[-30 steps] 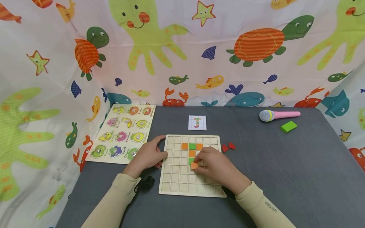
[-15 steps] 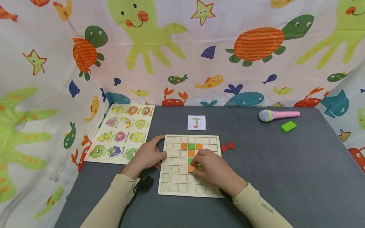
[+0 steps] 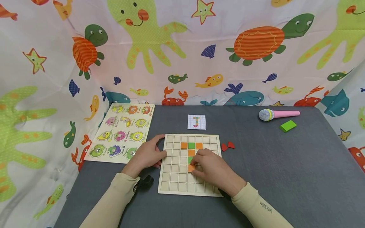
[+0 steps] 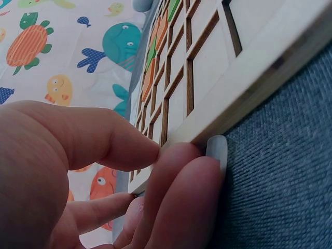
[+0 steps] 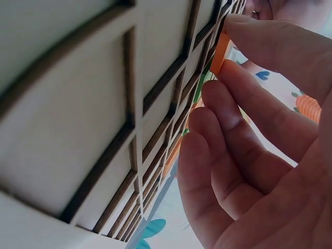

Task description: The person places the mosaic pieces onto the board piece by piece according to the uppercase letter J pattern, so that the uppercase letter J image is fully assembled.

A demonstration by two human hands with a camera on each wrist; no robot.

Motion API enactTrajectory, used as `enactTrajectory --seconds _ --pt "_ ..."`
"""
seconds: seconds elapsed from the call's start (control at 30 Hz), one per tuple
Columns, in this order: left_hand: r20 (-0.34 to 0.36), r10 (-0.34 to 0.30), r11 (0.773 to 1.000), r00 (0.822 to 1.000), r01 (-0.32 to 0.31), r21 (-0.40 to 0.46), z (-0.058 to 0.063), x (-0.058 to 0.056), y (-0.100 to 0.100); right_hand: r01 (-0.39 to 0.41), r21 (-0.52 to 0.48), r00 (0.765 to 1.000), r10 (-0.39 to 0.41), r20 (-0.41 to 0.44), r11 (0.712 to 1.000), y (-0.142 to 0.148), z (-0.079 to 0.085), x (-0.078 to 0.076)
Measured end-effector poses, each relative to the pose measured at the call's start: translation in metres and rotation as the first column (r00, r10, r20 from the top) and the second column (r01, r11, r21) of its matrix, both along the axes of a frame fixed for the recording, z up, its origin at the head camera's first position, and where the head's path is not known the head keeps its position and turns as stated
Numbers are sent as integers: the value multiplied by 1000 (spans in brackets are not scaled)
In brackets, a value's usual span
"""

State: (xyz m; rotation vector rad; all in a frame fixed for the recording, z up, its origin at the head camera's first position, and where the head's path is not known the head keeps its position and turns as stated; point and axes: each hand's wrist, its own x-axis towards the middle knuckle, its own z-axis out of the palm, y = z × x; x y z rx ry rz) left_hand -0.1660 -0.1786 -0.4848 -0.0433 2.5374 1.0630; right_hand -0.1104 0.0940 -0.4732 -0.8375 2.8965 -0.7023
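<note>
A wooden grid board [image 3: 174, 177] lies on the dark table with orange and green square tiles in its cells. My right hand [image 3: 218, 169] is over the board and pinches an orange square tile [image 5: 221, 52] between thumb and index finger. That tile sits at the cell just below a green tile [image 3: 190, 160]. At the board's left edge, my left hand [image 3: 146, 156] grips the rim, thumb against the edge and fingers curled at its side, as the left wrist view shows. Two red quarter-round pieces [image 3: 231, 145] lie right of the board.
Behind the board lies a small pattern card [image 3: 196, 122] with a coloured J shape. A fruit puzzle board [image 3: 125, 126] lies at the left. A pink toy microphone [image 3: 280, 114] and a green block [image 3: 288, 126] lie at the back right. A printed cloth hangs behind the table.
My right hand has moved the orange tile slightly left, from askew to lined up under the green tile. My left hand has stayed at the board's edge.
</note>
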Motion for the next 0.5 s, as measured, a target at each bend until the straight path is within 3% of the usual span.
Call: enactTrajectory --seconds 0.5 --pt "-1 -1 1000 1000 1 6 1 1 0 4 16 1000 -5 8 1000 -2 -2 -1"
